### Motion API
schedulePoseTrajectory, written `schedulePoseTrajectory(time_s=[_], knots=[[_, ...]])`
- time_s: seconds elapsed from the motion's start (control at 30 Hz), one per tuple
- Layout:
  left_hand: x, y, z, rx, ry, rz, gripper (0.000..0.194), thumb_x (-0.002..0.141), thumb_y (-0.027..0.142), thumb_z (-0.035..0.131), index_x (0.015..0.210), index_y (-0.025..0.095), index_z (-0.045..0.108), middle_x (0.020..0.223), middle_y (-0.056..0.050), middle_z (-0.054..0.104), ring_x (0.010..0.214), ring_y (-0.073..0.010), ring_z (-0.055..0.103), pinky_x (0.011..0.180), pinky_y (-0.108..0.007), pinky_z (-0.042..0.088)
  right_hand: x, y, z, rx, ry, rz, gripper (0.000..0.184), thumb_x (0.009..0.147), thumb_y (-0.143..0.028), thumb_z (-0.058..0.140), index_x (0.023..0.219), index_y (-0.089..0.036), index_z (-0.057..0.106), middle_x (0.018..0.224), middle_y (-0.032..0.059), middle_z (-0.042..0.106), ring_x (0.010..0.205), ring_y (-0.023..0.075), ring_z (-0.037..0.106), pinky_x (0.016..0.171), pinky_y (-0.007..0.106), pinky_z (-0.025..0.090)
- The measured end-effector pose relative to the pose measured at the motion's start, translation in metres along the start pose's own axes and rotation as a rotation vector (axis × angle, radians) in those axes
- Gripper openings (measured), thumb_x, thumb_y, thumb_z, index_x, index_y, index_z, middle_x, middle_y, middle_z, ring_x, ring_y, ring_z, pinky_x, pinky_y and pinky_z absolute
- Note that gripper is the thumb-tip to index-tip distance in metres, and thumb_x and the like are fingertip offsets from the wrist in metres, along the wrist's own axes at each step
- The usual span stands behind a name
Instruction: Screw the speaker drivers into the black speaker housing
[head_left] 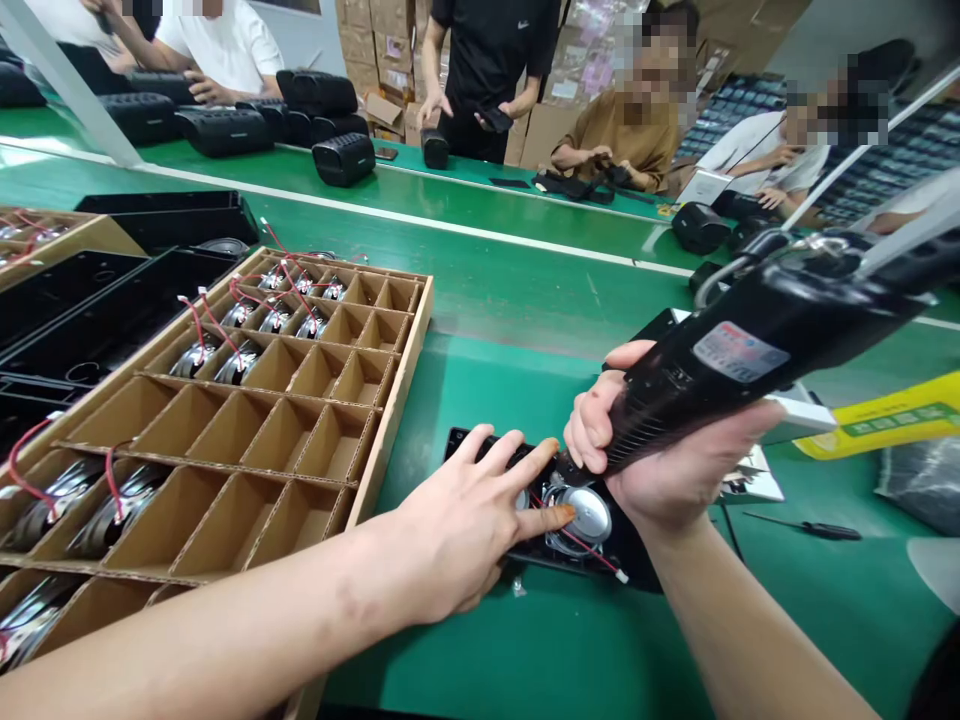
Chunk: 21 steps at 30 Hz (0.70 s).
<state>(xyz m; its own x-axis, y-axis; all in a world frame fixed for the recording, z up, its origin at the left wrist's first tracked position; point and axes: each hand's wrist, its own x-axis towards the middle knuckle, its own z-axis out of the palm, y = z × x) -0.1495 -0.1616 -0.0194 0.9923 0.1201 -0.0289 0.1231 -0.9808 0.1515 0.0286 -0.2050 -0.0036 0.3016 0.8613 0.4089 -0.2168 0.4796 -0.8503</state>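
Green bench (495,370): right fingers (589,425) grip driver (690,370), tip (574,470) apparently by speaker (592,516).

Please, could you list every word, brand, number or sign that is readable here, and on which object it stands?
Fully legible words: none.
Black cylindrical power tool: silver label, blurred.
Yellow plastic packet: green print, blurred.
Black short-sleeved T-shirt: white swoosh sign; no letters readable.
Black rounded casings: pale marks, too small.
Brown cardboard boxes: labels, too small.
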Motion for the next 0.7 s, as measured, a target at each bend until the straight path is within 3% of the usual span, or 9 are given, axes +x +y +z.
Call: schedulePoseTrajectory(time_s=[0.37, 0.47, 0.57, 0.7], knots=[[-0.001, 0.001, 0.001, -0.034, 0.013, -0.015, 0.087, 0.076, 0.034, 0.083, 0.156, 0.034, 0.048, 0.162, -0.019, 0.039, 0.146, -0.0481, 0.040, 0.116, -0.071, 0.033, -0.002, 0.008, -0.005, 0.014, -0.106, 0.012, 0.066, 0.087, -0.086, 0.053, 0.111, -0.026, 0.066, 0.059, -0.0039, 0.058, 0.038, 0.0116, 0.045, 0.037, 0.023, 0.036], [-0.002, 0.001, 0.002, -0.059, 0.002, -0.032, 0.087, 0.077, 0.031, 0.083, 0.156, 0.035, 0.047, 0.167, -0.019, 0.034, 0.147, -0.0494, 0.039, 0.117, -0.073, 0.031, 0.000, 0.004, -0.004, 0.023, -0.068, -0.027, 0.065, 0.090, -0.083, 0.052, 0.117, -0.026, 0.067, 0.063, -0.0030, 0.059, 0.039, 0.0112, 0.047, 0.037, 0.023, 0.038], [-0.005, 0.002, 0.000, -0.102, 0.017, -0.047, 0.084, 0.081, 0.034, 0.080, 0.157, 0.035, 0.045, 0.171, -0.018, 0.027, 0.149, -0.0501, 0.038, 0.116, -0.075, 0.033, 0.001, -0.022, -0.013, 0.017, 0.045, -0.116, 0.063, 0.090, -0.083, 0.054, 0.116, -0.027, 0.070, 0.061, -0.0036, 0.058, 0.037, 0.0109, 0.045, 0.034, 0.024, 0.038], [-0.012, -0.002, -0.007, -0.086, 0.064, -0.084, 0.083, 0.084, 0.040, 0.080, 0.158, 0.030, 0.044, 0.173, -0.019, 0.023, 0.153, -0.0488, 0.032, 0.113, -0.074, 0.041, -0.001, -0.078, -0.049, -0.160, 0.209, -0.296, 0.060, 0.082, -0.081, 0.065, 0.109, -0.028, 0.074, 0.057, -0.0033, 0.055, 0.037, 0.0125, 0.044, 0.032, 0.026, 0.037]])
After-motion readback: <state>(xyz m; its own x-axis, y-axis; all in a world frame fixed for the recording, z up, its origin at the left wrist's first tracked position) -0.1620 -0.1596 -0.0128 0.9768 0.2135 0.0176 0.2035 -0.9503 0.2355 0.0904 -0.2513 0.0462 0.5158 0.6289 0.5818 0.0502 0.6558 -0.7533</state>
